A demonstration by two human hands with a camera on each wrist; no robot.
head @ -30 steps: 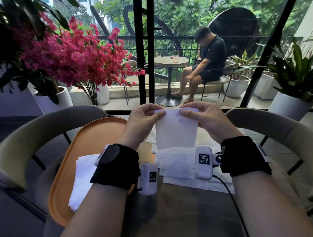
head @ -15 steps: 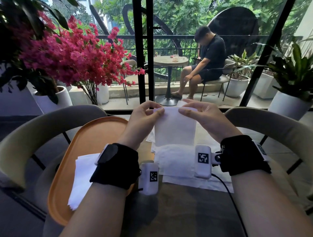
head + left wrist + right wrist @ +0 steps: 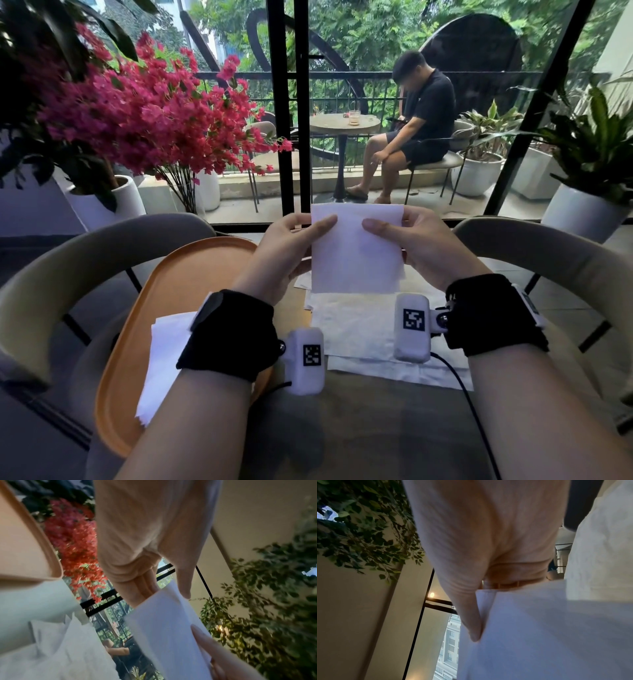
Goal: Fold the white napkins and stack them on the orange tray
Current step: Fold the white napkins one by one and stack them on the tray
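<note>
Both forearms are bare, each wrist wrapped in a black fabric band [image 3: 228, 334] carrying a white rounded camera pod [image 3: 307, 365] with a black square code marker, and a black cable [image 3: 471, 407] trails from the right pod [image 3: 412, 327].

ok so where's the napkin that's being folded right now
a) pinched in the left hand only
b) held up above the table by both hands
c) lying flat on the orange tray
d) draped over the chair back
b: the napkin is lifted off the table, with the left hand gripping its left edge and the right hand its right edge, above the loose napkins lying on the table.
</note>
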